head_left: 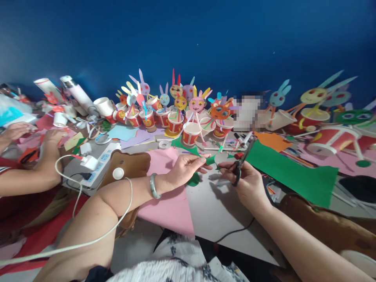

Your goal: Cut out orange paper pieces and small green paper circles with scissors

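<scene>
My left hand (188,167), with a bangle on its wrist, pinches a small piece of green paper (210,159) above the table. Held in my right hand (249,186) is a pair of dark-handled scissors (237,172), the blades tilted up and away from the green piece. My right thumb and fingertips come close to the piece's right side; whether they touch it I cannot tell. Below my left fingers lies a green paper disc (193,180). A large pink sheet (167,207) is under my left forearm, and a green sheet (290,172) lies right of the scissors.
Paper-cup figures (192,133) with paper heads line the table's back, before a blue wall. Left are a power strip (101,164), a white cable (131,196) across my forearm and another person's arms (32,178). A brown cushion-like thing (331,223) sits at right.
</scene>
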`<state>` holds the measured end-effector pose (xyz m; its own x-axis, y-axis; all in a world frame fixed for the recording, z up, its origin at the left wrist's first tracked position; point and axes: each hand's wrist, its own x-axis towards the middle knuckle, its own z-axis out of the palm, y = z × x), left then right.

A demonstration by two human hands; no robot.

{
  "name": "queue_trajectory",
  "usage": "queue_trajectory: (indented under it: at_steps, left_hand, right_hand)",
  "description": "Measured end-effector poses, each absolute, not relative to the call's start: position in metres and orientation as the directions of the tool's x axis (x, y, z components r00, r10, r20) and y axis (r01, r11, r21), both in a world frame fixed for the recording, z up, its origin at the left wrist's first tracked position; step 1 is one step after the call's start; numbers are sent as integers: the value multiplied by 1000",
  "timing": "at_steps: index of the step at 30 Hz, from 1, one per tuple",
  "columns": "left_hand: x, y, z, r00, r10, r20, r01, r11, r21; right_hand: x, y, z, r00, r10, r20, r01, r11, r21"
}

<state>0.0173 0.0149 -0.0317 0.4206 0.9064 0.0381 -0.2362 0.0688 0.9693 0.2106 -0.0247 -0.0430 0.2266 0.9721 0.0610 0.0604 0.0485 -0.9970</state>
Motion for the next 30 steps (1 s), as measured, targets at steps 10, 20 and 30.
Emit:
queue_trajectory:
  at_steps: [10, 20, 30]
  left_hand:
    - [18, 14, -21, 398, 906, -141, -304, 275, 912]
    - [13, 14, -22, 477, 872, -110, -226, 242, 944]
    - [13, 16, -23, 556, 806, -202, -270, 405, 873]
  right_hand:
    - [213, -23, -42, 308, 946, 98, -43, 117, -992]
    - [214, -25, -39, 270, 957, 110, -85, 138, -987]
    - [216, -25, -38, 223, 966, 128, -53, 143, -988]
